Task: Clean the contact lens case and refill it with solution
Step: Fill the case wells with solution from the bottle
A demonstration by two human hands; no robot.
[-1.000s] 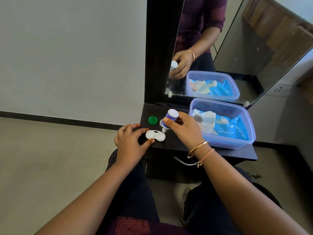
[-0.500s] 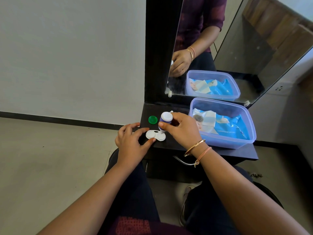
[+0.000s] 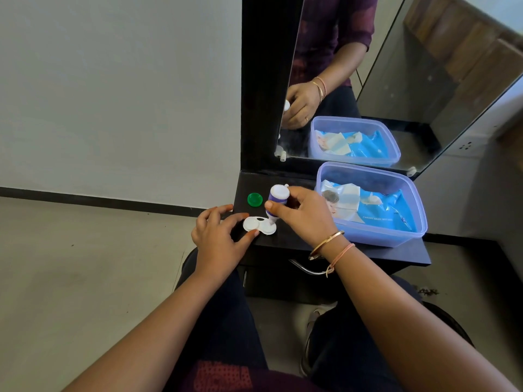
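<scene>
Contact lens case (image 3: 259, 225): white, two round wells joined side by side, lying flat near the front left corner of the dark tabletop (image 3: 376, 254). Left hand (image 3: 218, 236): narrow grip on the case's left well, thumb at its near edge and index finger at its far edge. Right hand (image 3: 302, 216): grip closed round a small solution bottle (image 3: 276, 202), white with a purple label, turned nozzle down, with the tip at the case's right well. Green round cap (image 3: 254, 199): flat on the tabletop just behind the case, apart from it. Translucent plastic container (image 3: 376, 236): on the right of the tabletop, lidless, holding a blue wet-wipes pack (image 3: 387, 210). Two bangles (image 3: 327, 244): on the right wrist. Mirror (image 3: 410, 89): upright behind the tabletop, reflecting the container and one hand.
</scene>
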